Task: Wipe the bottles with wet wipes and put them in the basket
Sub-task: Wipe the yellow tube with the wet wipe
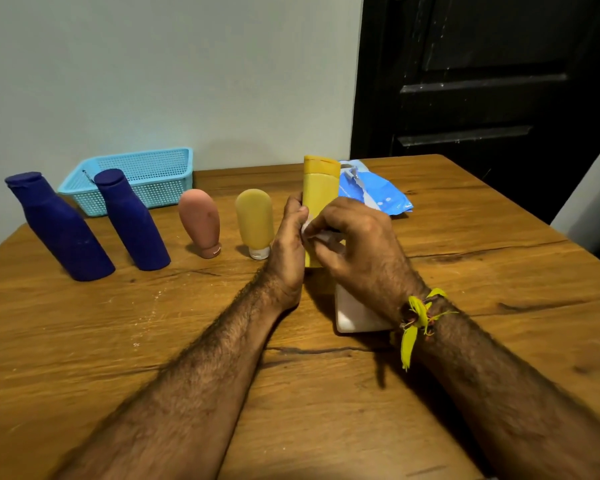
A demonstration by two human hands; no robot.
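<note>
While left hand [289, 237] grips yellow bottle [321, 188], right hand [357, 251] presses wipe [317, 235] against it.

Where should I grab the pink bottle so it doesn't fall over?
Probably round its wide upper body, coming from the front. The pink bottle stands upside down on its small cap, so it looks tippy; neighbours stand either side of it, but nothing blocks the front.

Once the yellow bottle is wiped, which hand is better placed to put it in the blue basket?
Left, probably. The left hand already grips the yellow bottle, and the basket lies to its left. The right hand holds the wipe.
</note>
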